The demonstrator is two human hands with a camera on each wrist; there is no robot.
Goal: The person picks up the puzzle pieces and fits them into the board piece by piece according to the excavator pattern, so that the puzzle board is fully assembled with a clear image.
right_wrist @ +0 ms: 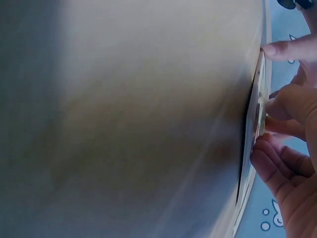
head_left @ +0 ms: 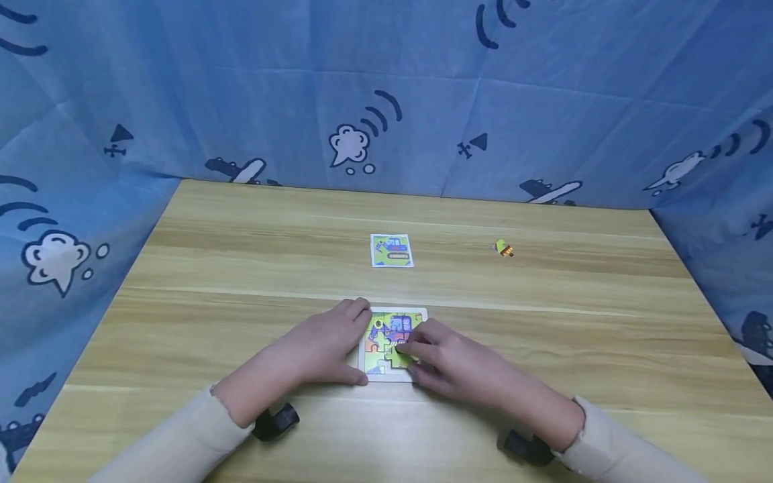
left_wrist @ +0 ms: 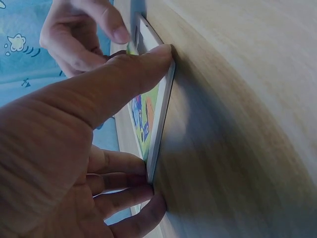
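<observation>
A jigsaw puzzle board [head_left: 389,378] with a pale frame lies on the wooden table, partly filled with a picture of a purple and blue digger on green. My left hand [head_left: 326,345] holds its left side, the thumb at the near corner and the fingers round the far corner; the left wrist view shows this hand [left_wrist: 59,148] spanning the frame [left_wrist: 161,119]. Over the board's right half, my right hand [head_left: 449,359] pinches a green puzzle piece [head_left: 397,359] between thumb and fingers. Those fingers hide part of the picture. Seen from the right wrist, the right fingertips [right_wrist: 265,151] are at the board's edge.
Behind the board lies a small picture card [head_left: 391,251] with the same digger. Several loose puzzle pieces [head_left: 502,248] sit in a little heap at the far right. A blue patterned curtain [head_left: 410,80] hangs along the table's back edge and sides.
</observation>
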